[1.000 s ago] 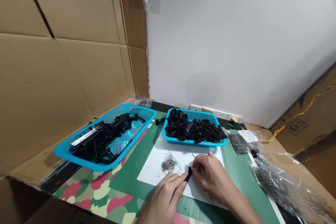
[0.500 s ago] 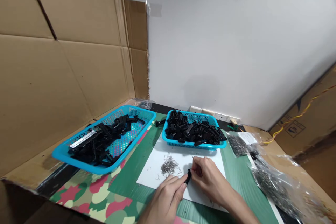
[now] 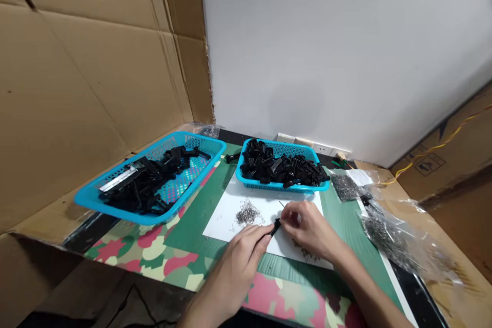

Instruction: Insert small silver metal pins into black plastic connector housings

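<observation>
My left hand is closed on a small black plastic part, gripping it between thumb and index finger over the white sheet. My right hand is pinched at the far end of that part. A thin metal piece pokes out from its fingertips; its full shape is hidden. Just beyond my left fingers lies a pile of small bent wire pieces on the white sheet. More small metal pieces lie partly under my right wrist.
A blue basket heaped with black parts stands at the back; a larger blue basket with more sits left. Plastic bags of metal pieces lie on the right. Cardboard and a white wall enclose the table.
The view has tipped downward, so the baskets and sheet appear higher and the table's front edge shows. Both hands stay together at the black part, with only slight finger movement.
</observation>
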### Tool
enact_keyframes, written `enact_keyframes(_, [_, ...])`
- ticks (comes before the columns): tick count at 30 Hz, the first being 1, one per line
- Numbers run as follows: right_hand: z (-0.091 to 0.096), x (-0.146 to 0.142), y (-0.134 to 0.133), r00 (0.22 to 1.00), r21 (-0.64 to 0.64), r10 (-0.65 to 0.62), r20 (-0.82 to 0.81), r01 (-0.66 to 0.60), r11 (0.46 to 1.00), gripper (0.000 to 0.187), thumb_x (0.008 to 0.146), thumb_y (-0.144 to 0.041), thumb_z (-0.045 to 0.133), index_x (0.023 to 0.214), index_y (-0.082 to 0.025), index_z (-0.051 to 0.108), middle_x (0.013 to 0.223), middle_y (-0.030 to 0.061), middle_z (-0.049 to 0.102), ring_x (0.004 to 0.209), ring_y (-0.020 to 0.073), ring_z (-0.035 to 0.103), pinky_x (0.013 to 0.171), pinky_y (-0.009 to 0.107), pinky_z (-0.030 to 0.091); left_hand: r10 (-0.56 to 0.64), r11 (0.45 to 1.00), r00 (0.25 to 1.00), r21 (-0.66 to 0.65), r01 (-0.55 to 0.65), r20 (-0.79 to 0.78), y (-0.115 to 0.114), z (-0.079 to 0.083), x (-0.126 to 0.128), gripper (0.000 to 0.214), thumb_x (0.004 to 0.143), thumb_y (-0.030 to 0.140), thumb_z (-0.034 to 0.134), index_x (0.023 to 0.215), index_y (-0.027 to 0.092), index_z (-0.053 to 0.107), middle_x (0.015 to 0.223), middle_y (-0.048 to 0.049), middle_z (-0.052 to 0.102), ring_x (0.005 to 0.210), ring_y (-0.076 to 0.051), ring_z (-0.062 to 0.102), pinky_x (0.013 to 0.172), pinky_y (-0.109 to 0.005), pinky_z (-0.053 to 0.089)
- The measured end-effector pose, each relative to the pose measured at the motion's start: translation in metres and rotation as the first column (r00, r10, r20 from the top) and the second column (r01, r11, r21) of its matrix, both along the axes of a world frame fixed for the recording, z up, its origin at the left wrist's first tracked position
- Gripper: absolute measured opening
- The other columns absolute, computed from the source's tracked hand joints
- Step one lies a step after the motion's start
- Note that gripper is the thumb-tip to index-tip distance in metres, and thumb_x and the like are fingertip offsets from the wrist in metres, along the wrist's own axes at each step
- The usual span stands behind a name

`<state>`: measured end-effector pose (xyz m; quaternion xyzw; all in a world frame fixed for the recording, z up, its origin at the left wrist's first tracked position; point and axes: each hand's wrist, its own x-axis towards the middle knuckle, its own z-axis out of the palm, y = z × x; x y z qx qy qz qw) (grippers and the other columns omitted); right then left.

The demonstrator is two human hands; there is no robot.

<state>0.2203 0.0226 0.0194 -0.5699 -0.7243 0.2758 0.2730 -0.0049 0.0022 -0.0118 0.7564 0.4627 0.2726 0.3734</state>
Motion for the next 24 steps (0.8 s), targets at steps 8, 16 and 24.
enact_keyframes(8, [0.002,0.006,-0.003,1.0,0.014,0.004,0.025,-0.004,1.0,0.016,0.09,-0.015,0.064,0.075,-0.018,0.07,0.064,-0.0005,0.067,0.058,0.0139,0.058,0.058,0.027,0.034,-0.076,0.997,0.997,0.013,0.076,0.029,0.002,0.014,0.008,0.04,0.111,0.039,0.046,0.142,0.027,0.068,0.141,-0.0075,0.071,0.131,-0.026,0.065,0.114,-0.044,0.052])
enact_keyframes(16, [-0.002,0.009,-0.005,0.991,0.028,0.032,0.128,-0.035,0.999,0.02,0.092,-0.017,0.063,0.073,-0.02,0.059,0.064,-0.0028,0.063,0.058,0.013,0.051,0.067,0.029,0.033,-0.101,0.995,0.994,0.003,0.101,0.05,0.003,0.02,0.01,0.039,0.111,0.04,0.046,0.142,0.028,0.068,0.14,-0.0053,0.071,0.133,-0.025,0.064,0.115,-0.044,0.05])
enact_keyframes(24, [-0.003,0.011,-0.007,0.987,0.029,0.055,0.153,-0.061,0.998,0.023,0.096,-0.018,0.061,0.073,-0.02,0.058,0.065,-0.0027,0.061,0.06,0.0137,0.048,0.067,0.03,0.033,-0.091,0.996,0.994,-0.015,0.092,0.058,0.001,0.019,0.011,0.038,0.111,0.038,0.049,0.141,0.027,0.068,0.143,-0.0044,0.07,0.135,-0.025,0.063,0.116,-0.043,0.05])
